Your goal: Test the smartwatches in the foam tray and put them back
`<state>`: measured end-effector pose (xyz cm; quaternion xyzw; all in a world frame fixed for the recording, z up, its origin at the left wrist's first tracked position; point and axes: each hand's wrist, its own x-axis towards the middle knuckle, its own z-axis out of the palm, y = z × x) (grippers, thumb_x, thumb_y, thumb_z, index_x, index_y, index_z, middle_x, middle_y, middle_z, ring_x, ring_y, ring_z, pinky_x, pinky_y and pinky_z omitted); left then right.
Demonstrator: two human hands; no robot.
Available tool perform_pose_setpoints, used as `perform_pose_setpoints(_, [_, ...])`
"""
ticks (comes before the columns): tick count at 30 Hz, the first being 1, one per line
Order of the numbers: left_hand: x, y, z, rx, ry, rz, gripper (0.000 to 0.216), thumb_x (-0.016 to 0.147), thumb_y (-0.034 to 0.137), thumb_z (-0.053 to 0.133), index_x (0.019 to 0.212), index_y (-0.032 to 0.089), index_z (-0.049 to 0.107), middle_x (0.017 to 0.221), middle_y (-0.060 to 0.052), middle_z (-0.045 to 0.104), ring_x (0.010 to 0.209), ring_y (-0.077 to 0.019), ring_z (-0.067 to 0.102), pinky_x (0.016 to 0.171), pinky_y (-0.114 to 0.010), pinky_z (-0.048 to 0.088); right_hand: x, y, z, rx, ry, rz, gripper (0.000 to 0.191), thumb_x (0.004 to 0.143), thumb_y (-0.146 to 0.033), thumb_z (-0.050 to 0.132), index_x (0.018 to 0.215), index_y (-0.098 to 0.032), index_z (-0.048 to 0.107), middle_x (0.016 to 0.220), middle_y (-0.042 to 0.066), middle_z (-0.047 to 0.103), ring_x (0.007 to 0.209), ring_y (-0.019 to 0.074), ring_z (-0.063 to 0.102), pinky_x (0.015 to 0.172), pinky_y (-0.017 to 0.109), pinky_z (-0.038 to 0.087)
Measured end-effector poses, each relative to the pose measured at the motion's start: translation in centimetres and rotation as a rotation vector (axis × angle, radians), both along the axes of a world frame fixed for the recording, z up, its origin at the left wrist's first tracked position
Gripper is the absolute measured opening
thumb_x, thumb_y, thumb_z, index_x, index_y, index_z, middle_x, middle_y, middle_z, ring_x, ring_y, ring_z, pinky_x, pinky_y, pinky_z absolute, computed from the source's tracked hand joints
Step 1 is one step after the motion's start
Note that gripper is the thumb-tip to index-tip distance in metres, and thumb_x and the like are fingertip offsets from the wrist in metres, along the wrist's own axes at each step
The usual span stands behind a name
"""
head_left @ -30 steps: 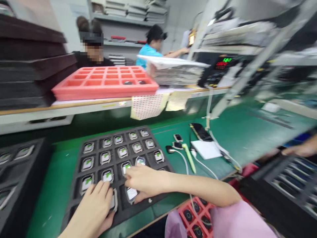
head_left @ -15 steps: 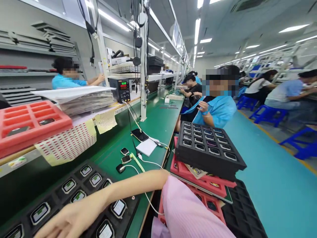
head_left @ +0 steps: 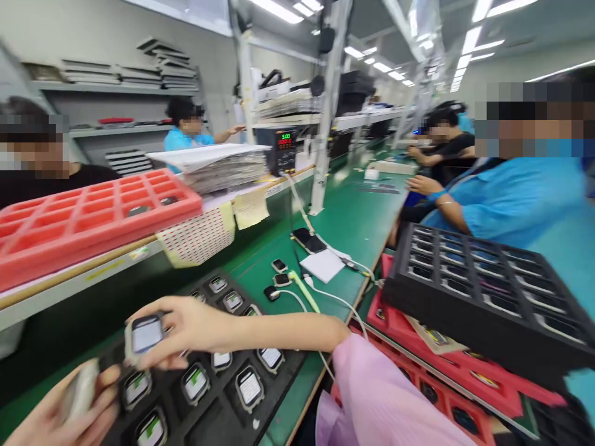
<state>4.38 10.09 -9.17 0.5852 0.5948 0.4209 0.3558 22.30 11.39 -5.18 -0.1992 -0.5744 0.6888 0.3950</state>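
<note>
My right hand (head_left: 195,325), at the end of a pink sleeve, pinches a smartwatch body (head_left: 147,334) whose lit screen faces up. Lower left, my left hand (head_left: 39,412) has its fingers closed around a second watch body (head_left: 81,389), seen edge-on and somewhat blurred. Beneath both hands lies a black foam tray (head_left: 209,427) with several watches in its pockets, their screens lit in white and green. One of them, a watch (head_left: 250,387), sits in a pocket near the tray's right side. An unoccupied pocket shows at the front.
Beyond the tray lie two small watches (head_left: 281,279), a charging puck (head_left: 271,293), a green stick (head_left: 304,291), a phone (head_left: 309,240) and white cables. Stacked black tray (head_left: 418,297) and red trays stand right. A red tray (head_left: 93,210) sits on the left shelf. Co-workers sit nearby.
My right hand has risen from over the tray and now holds a watch. My left hand has come into view with another watch. The view has turned left.
</note>
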Motion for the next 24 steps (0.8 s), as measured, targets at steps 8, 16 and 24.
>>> perform_pose_setpoints(8, [-0.7,-3.6,5.8,-0.212,-0.812,-0.221,0.061,0.058,0.014,0.074,0.116,0.017,0.055,0.099,-0.010,0.069,0.092,-0.0252,0.065,0.078,-0.034,0.053,-0.4,0.3,1.5,0.037,-0.033,-0.122,0.050,0.074,-0.011,0.061,0.123,-0.018,0.052,0.084,0.002,0.063,0.054,0.0097,0.059,0.038,0.014,0.044])
perform_pose_setpoints(16, [-0.8,-3.9,6.1,-0.063,-0.833,-0.371,0.038,0.077,0.010,0.057,0.113,0.018,0.049,0.094,-0.008,0.066,0.085,-0.0211,0.064,0.077,-0.038,0.054,-0.6,-0.4,2.1,0.186,-0.135,-0.326,0.025,0.088,-0.030,0.060,0.110,-0.017,0.060,0.069,0.001,0.061,0.043,0.0092,0.053,0.034,0.017,0.038])
perform_pose_setpoints(24, [-0.4,-4.0,5.7,0.037,-0.733,-0.339,0.026,0.090,0.028,0.053,0.114,0.017,0.049,0.090,-0.007,0.064,0.080,-0.0194,0.065,0.065,-0.031,0.056,-0.6,-1.0,2.3,0.210,-0.149,-0.304,0.023,0.090,-0.031,0.057,0.110,-0.020,0.063,0.067,0.000,0.059,0.045,0.0104,0.055,0.035,0.017,0.038])
